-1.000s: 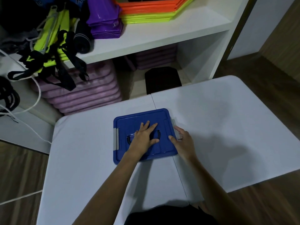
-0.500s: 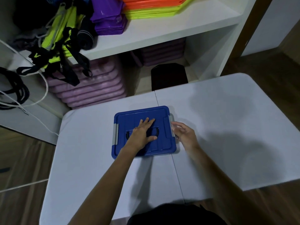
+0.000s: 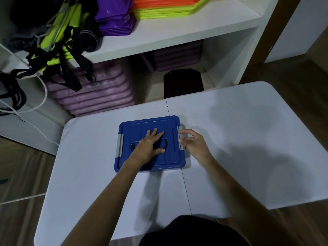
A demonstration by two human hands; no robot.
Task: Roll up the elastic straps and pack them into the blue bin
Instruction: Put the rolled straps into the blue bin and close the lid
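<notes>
On our white worktop (image 3: 230,139), left hand (image 3: 150,145) stays flat on the lidded blue plastic bin (image 3: 134,127) while right hand (image 3: 192,145), loosely curled and empty, has released its grey latch (image 3: 179,129).

the bin (image 3: 134,129) is blue with grey clasps (image 3: 119,145) and a black handle (image 3: 165,144). the table (image 3: 248,139) is white. the shelf (image 3: 177,32) holds purple cones (image 3: 115,20), orange and lime plates (image 3: 168,8), lime-and-black straps (image 3: 60,43); lilac mats (image 3: 99,96) sit below.

The lidded bin (image 3: 150,142) sits on the desk (image 3: 248,139), the left hand (image 3: 150,144) flat on its lid, the right hand (image 3: 193,144) at its right latch (image 3: 180,137), shelves (image 3: 177,32) behind it.
</notes>
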